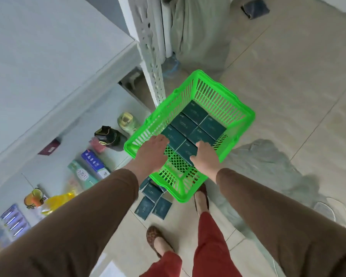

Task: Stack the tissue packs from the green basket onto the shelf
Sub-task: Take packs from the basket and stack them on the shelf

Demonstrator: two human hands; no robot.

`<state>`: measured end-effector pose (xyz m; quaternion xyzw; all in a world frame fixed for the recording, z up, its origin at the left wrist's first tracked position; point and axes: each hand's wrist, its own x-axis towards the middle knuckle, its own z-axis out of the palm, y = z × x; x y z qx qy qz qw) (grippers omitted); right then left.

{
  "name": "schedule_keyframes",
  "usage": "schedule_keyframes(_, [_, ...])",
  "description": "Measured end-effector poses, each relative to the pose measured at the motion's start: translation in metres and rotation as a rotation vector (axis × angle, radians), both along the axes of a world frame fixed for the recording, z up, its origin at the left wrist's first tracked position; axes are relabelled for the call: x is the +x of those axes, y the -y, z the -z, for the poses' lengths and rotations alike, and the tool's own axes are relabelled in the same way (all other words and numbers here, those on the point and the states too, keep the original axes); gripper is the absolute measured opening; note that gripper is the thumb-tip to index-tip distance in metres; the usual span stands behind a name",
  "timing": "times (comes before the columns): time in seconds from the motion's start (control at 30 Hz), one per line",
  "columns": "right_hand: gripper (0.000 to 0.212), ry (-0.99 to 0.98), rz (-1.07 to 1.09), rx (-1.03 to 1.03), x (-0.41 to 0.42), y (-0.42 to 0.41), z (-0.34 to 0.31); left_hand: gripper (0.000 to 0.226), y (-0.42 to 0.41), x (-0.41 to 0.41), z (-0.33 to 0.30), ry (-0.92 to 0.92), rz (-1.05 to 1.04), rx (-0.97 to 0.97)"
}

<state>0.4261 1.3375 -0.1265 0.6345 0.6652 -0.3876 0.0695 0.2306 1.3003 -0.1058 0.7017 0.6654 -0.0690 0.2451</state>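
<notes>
Glossy beige tiled floor (288, 96); white metal shelf (48, 56) with perforated upright (151, 56) at left. Green slatted plastic basket (224, 96) on floor holds six dark teal rectangular tissue packs (196, 111); print unreadable. Left hand (152, 151) and right hand (205, 156) reach in, fingers on the nearest packs; grasp cannot be told. More packs (148, 204) lie on the floor beside the basket's near corner.

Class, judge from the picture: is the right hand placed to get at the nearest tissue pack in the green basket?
Probably yes. The right hand already reaches over the open top of the green basket to the nearest tissue pack, with nothing covering it.
</notes>
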Motion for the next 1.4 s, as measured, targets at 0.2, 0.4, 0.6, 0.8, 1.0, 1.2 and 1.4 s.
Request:
schedule_keyframes(0.2, [0.040,0.180,-0.104,-0.083,-0.006,-0.035,0.111,0.051,-0.059,0.001,0.105,-0.172,0.088,-0.126])
schedule_keyframes(0.4, [0.030,0.294,-0.086,-0.018,-0.021,-0.039,0.177,0.050,-0.114,0.003,0.180,-0.259,0.298,-0.092])
schedule_keyframes(0.6, [0.048,0.334,-0.093,0.099,-0.032,-0.020,0.205,0.047,-0.131,0.001,0.216,-0.329,0.420,0.024])
schedule_keyframes(0.8, [0.039,0.394,-0.169,-0.049,-0.025,-0.026,0.209,0.037,-0.119,0.000,0.217,-0.494,0.447,-0.024])
schedule_keyframes(1.0, [0.049,0.243,-0.101,-0.126,-0.014,-0.046,0.160,0.026,-0.093,-0.012,0.164,-0.435,0.318,0.012])
schedule_keyframes(1.2, [0.047,-0.058,-0.184,0.108,-0.005,-0.052,0.045,0.056,-0.036,-0.047,0.045,-0.221,-0.108,0.042])
schedule_keyframes(1.4, [0.070,-0.343,-0.208,0.236,-0.058,0.020,-0.097,0.059,0.096,-0.107,-0.097,-0.007,-0.474,0.180])
